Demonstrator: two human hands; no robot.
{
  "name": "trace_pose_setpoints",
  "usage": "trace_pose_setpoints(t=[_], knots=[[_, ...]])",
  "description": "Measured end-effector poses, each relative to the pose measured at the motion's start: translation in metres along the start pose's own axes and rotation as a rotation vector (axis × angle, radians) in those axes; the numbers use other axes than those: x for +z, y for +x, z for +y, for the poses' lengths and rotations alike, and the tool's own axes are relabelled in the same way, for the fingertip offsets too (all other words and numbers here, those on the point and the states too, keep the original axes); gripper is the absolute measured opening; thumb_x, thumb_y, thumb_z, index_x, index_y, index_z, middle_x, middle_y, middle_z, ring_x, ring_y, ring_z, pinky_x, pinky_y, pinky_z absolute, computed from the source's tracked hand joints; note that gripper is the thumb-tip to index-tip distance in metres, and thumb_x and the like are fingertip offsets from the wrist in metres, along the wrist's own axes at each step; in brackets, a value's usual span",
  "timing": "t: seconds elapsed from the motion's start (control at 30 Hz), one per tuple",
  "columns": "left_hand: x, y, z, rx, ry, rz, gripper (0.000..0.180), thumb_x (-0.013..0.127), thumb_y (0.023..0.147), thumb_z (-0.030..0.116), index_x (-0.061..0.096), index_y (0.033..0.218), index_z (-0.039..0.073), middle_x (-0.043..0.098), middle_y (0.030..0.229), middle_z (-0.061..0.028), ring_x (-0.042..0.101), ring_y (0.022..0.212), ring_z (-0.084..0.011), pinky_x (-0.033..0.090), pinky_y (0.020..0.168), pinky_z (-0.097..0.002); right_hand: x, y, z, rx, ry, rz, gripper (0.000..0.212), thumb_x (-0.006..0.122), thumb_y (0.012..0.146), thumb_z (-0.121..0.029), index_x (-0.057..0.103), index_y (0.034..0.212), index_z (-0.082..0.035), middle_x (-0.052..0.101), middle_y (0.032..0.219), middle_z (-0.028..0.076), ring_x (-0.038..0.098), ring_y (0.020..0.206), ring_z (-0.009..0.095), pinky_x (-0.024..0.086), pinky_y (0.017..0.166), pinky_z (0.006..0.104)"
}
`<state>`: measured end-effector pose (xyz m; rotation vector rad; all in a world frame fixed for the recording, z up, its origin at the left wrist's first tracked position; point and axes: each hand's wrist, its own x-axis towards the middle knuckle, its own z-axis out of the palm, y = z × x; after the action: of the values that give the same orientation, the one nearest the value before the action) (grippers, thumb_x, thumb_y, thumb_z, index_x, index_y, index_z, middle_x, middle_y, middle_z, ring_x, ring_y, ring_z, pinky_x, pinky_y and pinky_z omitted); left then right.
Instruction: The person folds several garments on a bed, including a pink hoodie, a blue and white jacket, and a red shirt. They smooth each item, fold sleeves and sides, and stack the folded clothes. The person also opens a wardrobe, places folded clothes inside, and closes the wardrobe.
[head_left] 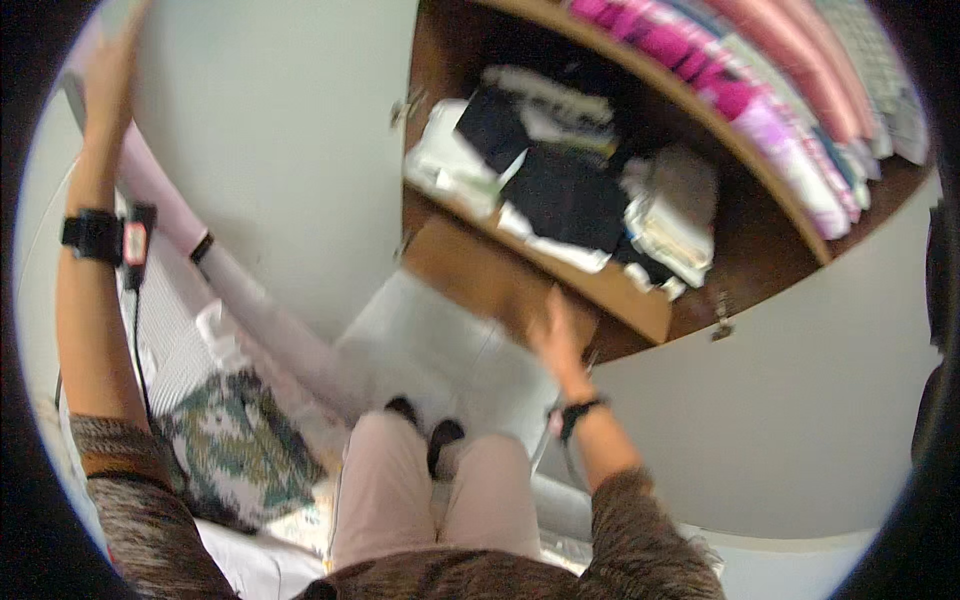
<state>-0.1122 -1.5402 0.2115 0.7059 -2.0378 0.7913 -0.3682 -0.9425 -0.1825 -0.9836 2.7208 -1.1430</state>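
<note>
On the head view, my only feed, I have the right hand [555, 335] low in front of an open brown wooden wardrobe [770, 265], its fingers stretched out and parted, gripping nothing that I can see. It is blurred, and just behind it runs a brown wooden panel [465, 265] under the lower shelf; whether skin meets wood I cannot tell. The folded black cloth pile [565, 195] lies on that shelf, above the right hand and a little apart from it, with crumpled white fabric [445, 150] to its left and a beige folded stack [680, 200] to its right. The left hand [112, 65] is far off at the upper left, well apart from the cloth pile, across a wide pale wardrobe door [290, 140]; its fingers run toward the rim of my picture, so I cannot tell whether they are closed on anything. Above the shelf I see folded pink and patterned bedding [690, 60], and below the left forearm a green camouflage cloth [235, 450]
</note>
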Motion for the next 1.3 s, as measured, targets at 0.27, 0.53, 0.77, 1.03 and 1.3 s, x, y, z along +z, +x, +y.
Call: trace_pose_setpoints(t=[0.27, 0.53, 0.77, 1.03, 1.3], knots=[[-0.07, -0.006, 0.085, -0.644, -1.018, 0.132, 0.058, 0.062, 0.085, 0.049, 0.059, 0.097, -0.008, 0.063, 0.082, -0.015, 0.062, 0.073, -0.0202, 0.049, 0.064, -0.0326, -0.026, -0.38, 0.112, 0.017, -0.331, -0.468, 0.037, 0.052, 0.093, -0.035, 0.058, 0.117, -0.007, 0.066, 0.097, 0.015, 0.063, 0.092, 0.031, 0.051, 0.081, 0.0397], [-0.109, -0.011, 0.129, -0.604, -1.198, 0.215, 0.04, 0.061, 0.089, 0.032, 0.053, 0.102, -0.004, 0.063, 0.083, -0.0176, 0.061, 0.077, -0.0284, 0.048, 0.071, -0.0374, -0.173, -0.417, 0.112, 0.877, 0.533, 0.612, 0.032, 0.05, 0.094, -0.026, 0.057, 0.114, -0.002, 0.062, 0.102, 0.013, 0.062, 0.089, 0.023, 0.053, 0.071, 0.0346], [-0.156, -0.022, 0.183, -0.566, -1.082, 0.118, 0.045, 0.059, 0.09, 0.033, 0.044, 0.108, -0.006, 0.059, 0.094, -0.0294, 0.059, 0.087, -0.0435, 0.047, 0.076, -0.0463, -0.261, -0.293, -0.01, 0.203, 1.118, 1.018, 0.041, 0.048, 0.094, -0.034, 0.053, 0.119, -0.002, 0.061, 0.105, 0.01, 0.06, 0.093, 0.024, 0.051, 0.077, 0.035], [-0.21, -0.024, 0.285, -0.496, -1.096, -0.078, 0.056, 0.068, 0.082, 0.032, 0.041, 0.112, -0.006, 0.056, 0.105, -0.0295, 0.055, 0.096, -0.0457, 0.046, 0.082, -0.0488, -0.237, -0.305, -0.086, 0.219, 1.141, 0.933, 0.055, 0.037, 0.097, -0.046, 0.043, 0.131, -0.005, 0.052, 0.125, 0.008, 0.049, 0.117, 0.022, 0.041, 0.097, 0.0377], [-0.202, -0.085, 0.335, 0.472, -1.201, -0.827, 0.084, 0.058, 0.081, 0.058, 0.044, 0.131, -0.008, 0.049, 0.128, -0.0324, 0.049, 0.119, -0.041, 0.039, 0.101, -0.0416, -0.228, -0.301, -0.117, 0.264, 0.665, 0.698, 0.049, 0.039, 0.098, -0.034, 0.045, 0.128, 0.004, 0.058, 0.118, 0.014, 0.054, 0.108, 0.024, 0.042, 0.093, 0.034]])
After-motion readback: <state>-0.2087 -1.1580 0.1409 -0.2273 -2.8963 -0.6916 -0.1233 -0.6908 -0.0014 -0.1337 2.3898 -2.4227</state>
